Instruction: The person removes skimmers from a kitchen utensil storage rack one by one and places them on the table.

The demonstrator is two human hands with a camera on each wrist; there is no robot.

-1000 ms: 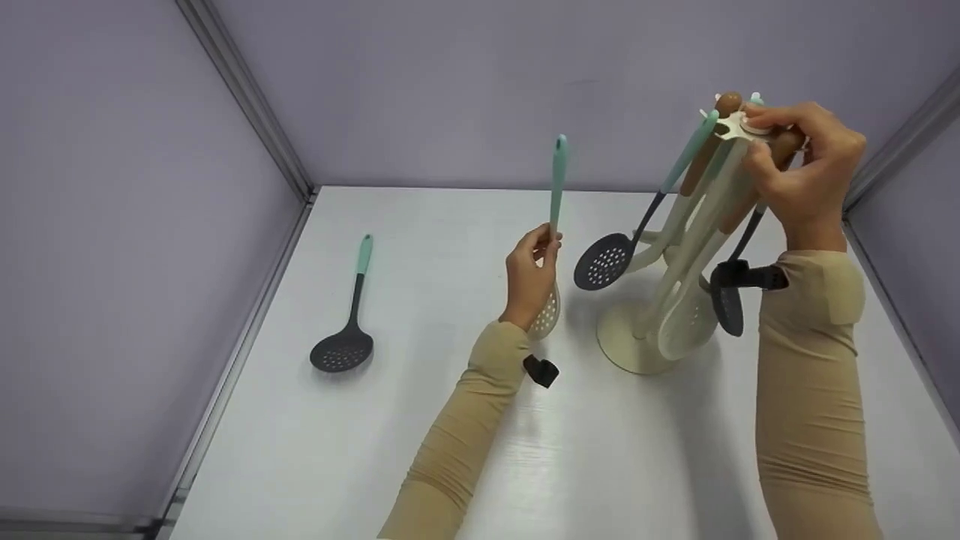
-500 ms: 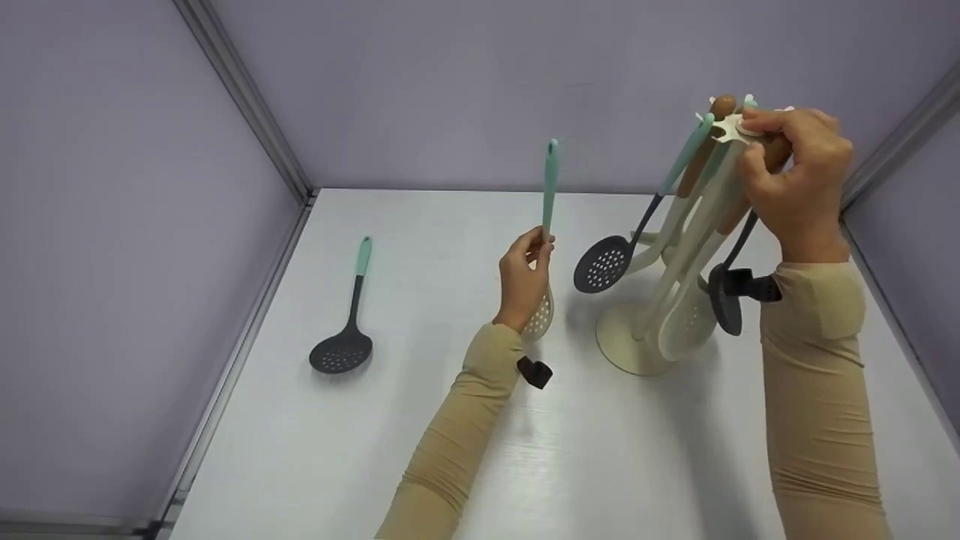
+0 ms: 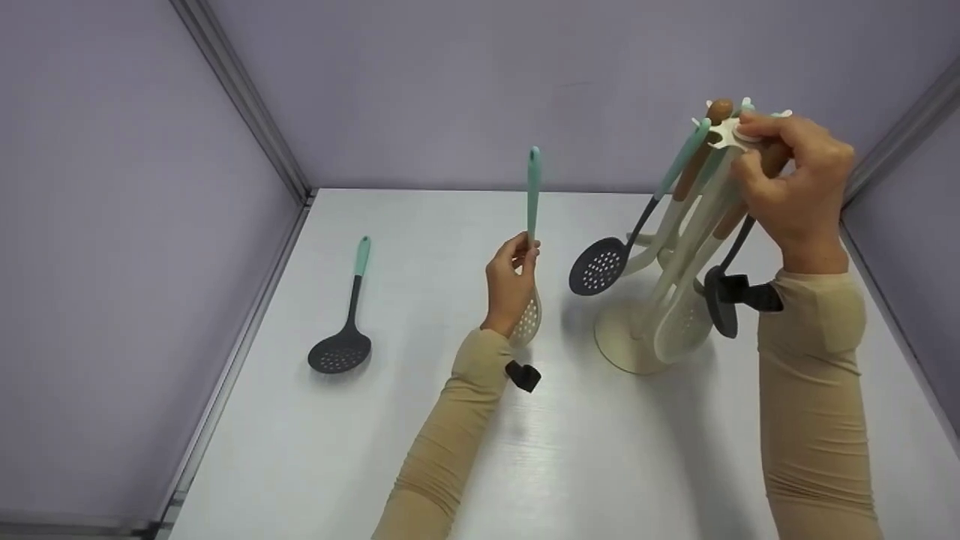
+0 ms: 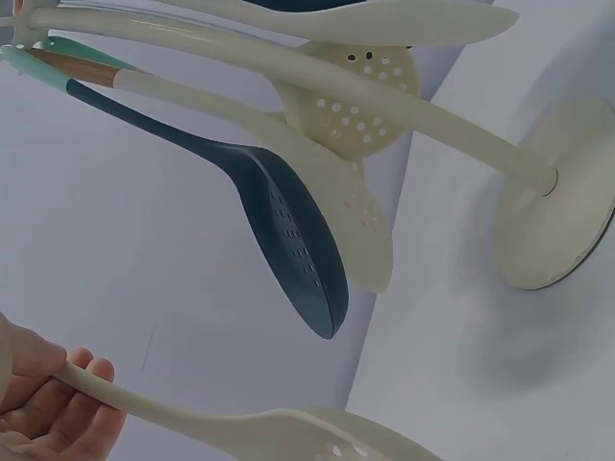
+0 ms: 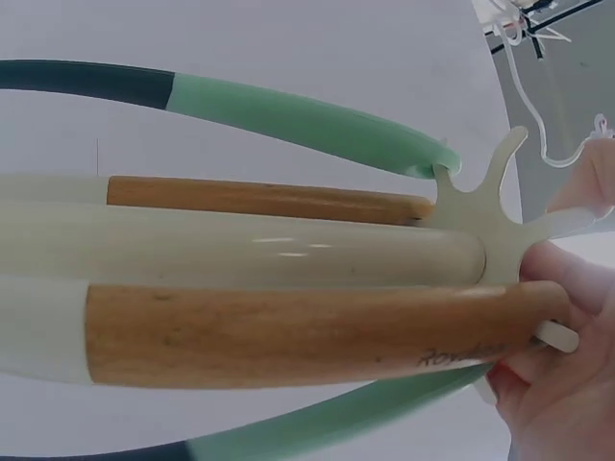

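Observation:
My left hand (image 3: 510,289) pinches a cream skimmer (image 3: 533,187) with a mint-green handle. It holds the neck just below the green part, handle up and perforated head down, partly hidden behind the hand. In the left wrist view the skimmer's cream neck (image 4: 192,421) lies between thumb and fingers. My right hand (image 3: 806,176) grips the hooked top of a cream utensil stand (image 3: 626,346). Several utensils hang there, among them a black skimmer (image 3: 600,266) with a green handle and a wooden-handled utensil (image 5: 307,336). The held skimmer is apart from the stand, to its left.
Another black skimmer (image 3: 341,352) with a green handle lies on the white table (image 3: 420,450) at the left. A black ladle-like utensil (image 3: 721,304) hangs at the stand's right side. Grey-lilac panels (image 3: 465,90) close off the back and sides.
My left hand has moved left with the cream skimmer, away from the stand, and slightly nearer me. The right hand stays on the stand's top, which has shifted slightly left.

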